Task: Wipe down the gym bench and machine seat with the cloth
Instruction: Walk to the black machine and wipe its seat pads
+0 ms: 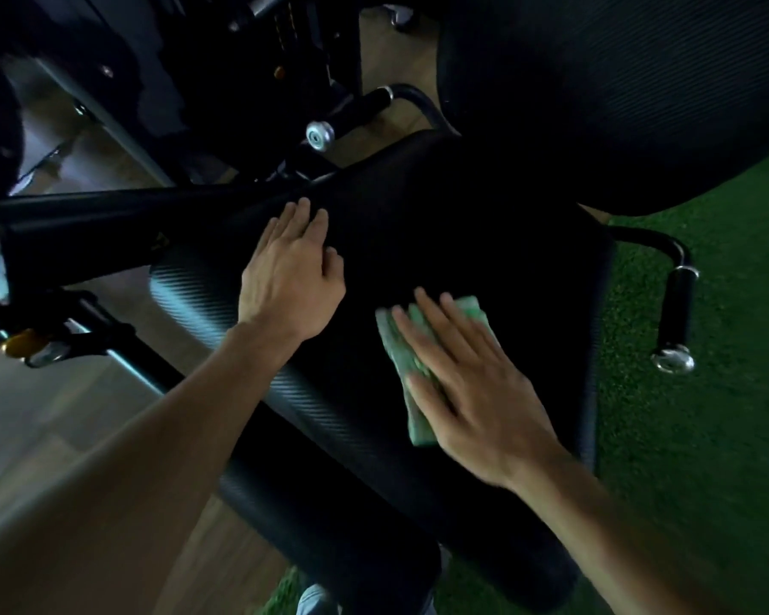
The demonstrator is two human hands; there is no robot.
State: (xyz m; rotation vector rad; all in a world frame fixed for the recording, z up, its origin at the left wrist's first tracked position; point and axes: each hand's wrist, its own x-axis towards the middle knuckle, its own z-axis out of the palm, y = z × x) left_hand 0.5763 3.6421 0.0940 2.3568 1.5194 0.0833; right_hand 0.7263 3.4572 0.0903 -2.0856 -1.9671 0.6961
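Two bare hands on one black padded machine seat [462,224]. Left hand [291,277]: flat, fingers spread apart, holding nothing, pressed on the seat's left side. Right hand [471,388]: flat, fingers extended, pinning a folded green cloth [402,348] against the seat's centre. Black backrest pad [618,91] beyond; side handles [678,317] flank seat; green turf [706,437] to the right

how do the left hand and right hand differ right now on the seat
The right hand lies flat on the green cloth, pressing it to the black seat; the left hand rests bare on the seat with nothing under it. The right hand looks motion-blurred, the left sharp. The left sits nearer the machine frame. Both are palm down with fingers extended.
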